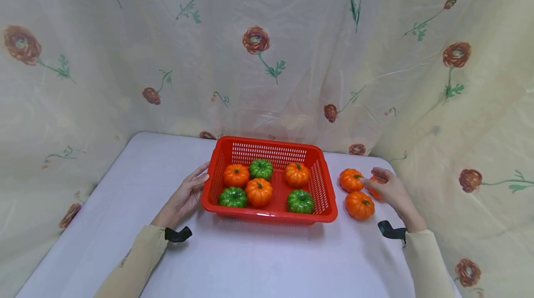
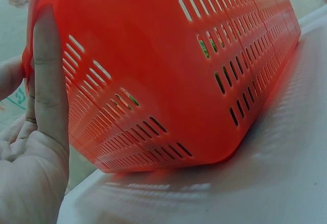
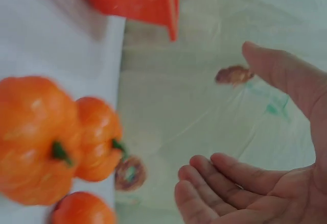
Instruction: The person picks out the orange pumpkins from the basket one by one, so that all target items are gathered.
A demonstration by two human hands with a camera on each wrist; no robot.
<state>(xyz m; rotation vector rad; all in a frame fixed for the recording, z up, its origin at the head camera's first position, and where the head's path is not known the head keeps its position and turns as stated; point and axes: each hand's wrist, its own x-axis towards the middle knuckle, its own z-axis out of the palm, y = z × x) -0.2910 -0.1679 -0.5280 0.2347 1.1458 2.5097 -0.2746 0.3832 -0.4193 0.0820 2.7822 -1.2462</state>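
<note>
A red slotted plastic basket (image 1: 267, 217) sits on the table, holding three orange mini pumpkins (image 1: 259, 192) and three green ones (image 1: 300, 201). My left hand (image 1: 187, 196) pinches the basket's left rim; in the left wrist view one finger (image 2: 50, 81) lies along the outer wall and the thumb is at the rim. To the basket's right, three more orange pumpkins (image 1: 359, 205) lie grouped on the table. My right hand (image 1: 390, 189) hovers over this group with fingers and thumb spread apart, nothing between them. It partly hides the rightmost pumpkin (image 1: 375, 188).
The white table (image 1: 258, 261) extends in front of the basket and to both sides. Floral curtains (image 1: 292, 80) hang behind it and at the left and right. A black wrist camera (image 1: 178, 234) is strapped to the left wrist, another (image 1: 391, 230) to the right.
</note>
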